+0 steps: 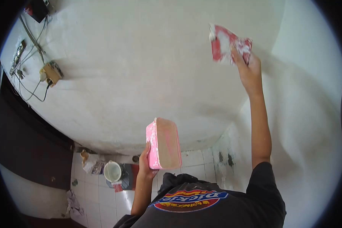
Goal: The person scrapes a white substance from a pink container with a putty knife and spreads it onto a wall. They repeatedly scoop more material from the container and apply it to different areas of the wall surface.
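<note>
In my left hand is a pink plastic tub, gripped by its side with the fingers around it. White smears mark its wall, and a beige layer shows inside its rim. My right hand, arm stretched up, is closed on the end of a flat red putty spreader. White paste coats much of the spreader's face. It overlaps the upper right of the pale wall, near the corner with the right-hand wall.
An extension socket with tangled cables hangs at the upper left. A dark door stands at the left. A white bucket, a plastic bag and a crumpled cloth are on the tiled floor.
</note>
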### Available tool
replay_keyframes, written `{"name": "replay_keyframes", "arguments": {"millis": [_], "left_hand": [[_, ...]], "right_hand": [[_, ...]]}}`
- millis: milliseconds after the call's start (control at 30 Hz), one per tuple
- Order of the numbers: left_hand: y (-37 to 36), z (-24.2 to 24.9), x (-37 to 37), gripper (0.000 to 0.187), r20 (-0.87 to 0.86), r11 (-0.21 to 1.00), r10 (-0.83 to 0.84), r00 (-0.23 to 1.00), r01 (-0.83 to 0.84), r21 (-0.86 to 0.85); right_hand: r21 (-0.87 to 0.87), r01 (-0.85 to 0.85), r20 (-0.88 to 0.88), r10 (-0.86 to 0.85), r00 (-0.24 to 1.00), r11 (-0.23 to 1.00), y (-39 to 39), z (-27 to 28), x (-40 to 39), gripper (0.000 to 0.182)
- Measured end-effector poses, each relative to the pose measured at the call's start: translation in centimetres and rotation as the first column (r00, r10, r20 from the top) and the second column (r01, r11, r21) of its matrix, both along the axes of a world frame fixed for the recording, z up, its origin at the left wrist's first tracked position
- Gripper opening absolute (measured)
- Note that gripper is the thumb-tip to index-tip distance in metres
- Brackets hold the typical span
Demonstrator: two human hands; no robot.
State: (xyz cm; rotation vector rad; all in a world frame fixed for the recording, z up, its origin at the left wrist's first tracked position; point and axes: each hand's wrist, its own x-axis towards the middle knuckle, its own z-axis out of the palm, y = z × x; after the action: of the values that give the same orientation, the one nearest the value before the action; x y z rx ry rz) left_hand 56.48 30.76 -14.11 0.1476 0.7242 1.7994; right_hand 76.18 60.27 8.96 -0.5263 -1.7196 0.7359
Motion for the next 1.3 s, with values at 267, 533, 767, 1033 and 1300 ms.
{"name": "replay_keyframes", "arguments": {"millis": [267, 533, 767, 1033, 1300], "left_hand": [[0.2, 1.7, -0.3, 0.048, 0.001, 0.998, 0.043, 0.999, -0.043, 0.055], [0.8, 0.7, -0.8, 0.047, 0.046, 0.999, 0.043, 0.998, -0.044, 0.016], [0.4, -0.3, -1.6, 0.047, 0.053, 1.000, -0.007, 0.999, 0.007, 0.004], [0.1, 0.6, -1.2, 0.046, 0.050, 0.994, 0.057, 0.997, -0.052, -0.092], [0.4, 2.8, -1.1, 0.045, 0.047, 0.963, 0.173, 0.984, -0.159, -0.218]], "right_hand": [[0.887, 0.326, -0.038, -0.652, 0.758, 0.327, 4.5, 1.7, -7.2, 0.035], [0.785, 0.198, 0.178, -0.519, 0.836, 0.587, -0.6, -9.4, -8.3, 0.034], [0.765, 0.415, -0.098, -0.548, 0.830, 0.492, 1.5, 5.5, -7.0, 0.023], [0.882, 0.194, 0.111, -0.591, 0.799, 0.429, -0.1, -2.7, -9.0, 0.030], [0.694, 0.126, 0.283, -0.429, 0.858, 0.709, -1.9, -2.9, -8.2, 0.025]]}}
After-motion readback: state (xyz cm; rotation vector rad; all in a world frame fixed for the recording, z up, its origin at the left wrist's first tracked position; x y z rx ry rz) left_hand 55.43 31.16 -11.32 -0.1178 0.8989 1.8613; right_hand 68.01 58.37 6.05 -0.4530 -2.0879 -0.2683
